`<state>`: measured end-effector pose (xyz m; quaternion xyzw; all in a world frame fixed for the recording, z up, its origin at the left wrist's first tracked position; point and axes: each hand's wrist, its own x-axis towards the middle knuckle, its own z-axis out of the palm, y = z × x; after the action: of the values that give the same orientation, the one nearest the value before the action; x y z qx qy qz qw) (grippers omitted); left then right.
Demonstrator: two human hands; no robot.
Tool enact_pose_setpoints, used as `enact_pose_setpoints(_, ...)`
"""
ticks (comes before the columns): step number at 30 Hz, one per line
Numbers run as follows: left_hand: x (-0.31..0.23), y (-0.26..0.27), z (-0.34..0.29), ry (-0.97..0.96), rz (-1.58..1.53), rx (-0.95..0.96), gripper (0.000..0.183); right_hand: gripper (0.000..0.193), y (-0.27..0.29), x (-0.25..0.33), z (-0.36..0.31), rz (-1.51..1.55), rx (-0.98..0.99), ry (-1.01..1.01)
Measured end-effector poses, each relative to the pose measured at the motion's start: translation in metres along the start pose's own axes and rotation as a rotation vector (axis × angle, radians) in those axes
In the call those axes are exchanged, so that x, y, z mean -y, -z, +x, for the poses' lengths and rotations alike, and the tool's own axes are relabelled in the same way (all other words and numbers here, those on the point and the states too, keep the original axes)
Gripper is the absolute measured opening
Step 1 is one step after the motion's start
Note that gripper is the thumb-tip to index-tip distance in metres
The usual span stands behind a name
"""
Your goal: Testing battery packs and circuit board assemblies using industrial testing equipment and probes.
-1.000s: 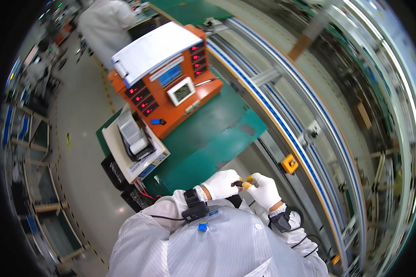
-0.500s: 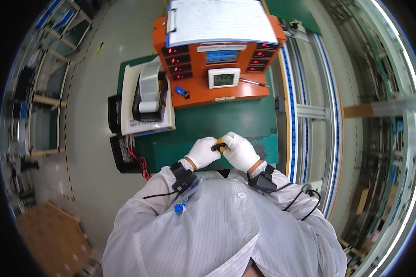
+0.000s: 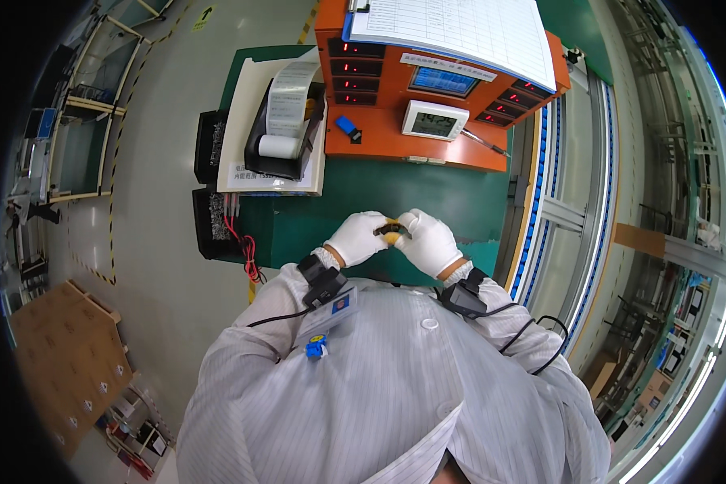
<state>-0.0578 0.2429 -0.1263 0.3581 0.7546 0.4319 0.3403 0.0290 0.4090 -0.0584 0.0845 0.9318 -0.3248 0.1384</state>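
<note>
White gloves cover both of my hands, which meet in front of my chest over the near edge of the green mat [image 3: 298, 230]. Between them is a small dark piece [image 3: 387, 230] with yellow at its edges; I cannot make out its kind, nor whether the yellow belongs to it or to the glove fingertips. My left hand [image 3: 356, 239] pinches its left side. On the other side, the fingers of my right hand [image 3: 430, 245] are closed on it too. Dark straps with small boxes and black cables sit on both wrists.
Beyond the hands stands an orange instrument box [image 3: 379, 153] with red displays, bearing a clipboard [image 3: 460, 36], a white digital clock [image 3: 434, 121], a pen [image 3: 486, 143] and a blue connector [image 3: 348, 127]. Left are a label roll dispenser [image 3: 286, 121], black bins [image 3: 214, 222] and red leads [image 3: 250, 254]. A rail frame [image 3: 565, 214] runs right.
My view has shifted and turned a little, so the bench sits higher and further right in the picture. Both hands stay together on the small dark piece, with the fingers slightly moved.
</note>
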Motion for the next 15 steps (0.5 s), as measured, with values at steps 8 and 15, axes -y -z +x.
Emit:
enact_pose_setpoints(8,-0.005,0.014,0.008,-0.012,0.084,0.074,0.026,0.019,-0.017,-0.022,-0.005,0.271,-0.242,0.154)
enact_pose_setpoints(15,-0.005,0.013,0.006,0.106,-0.077,0.007,0.032,0.027,-0.035,-0.088,0.017,-0.041,-0.285,-0.353)
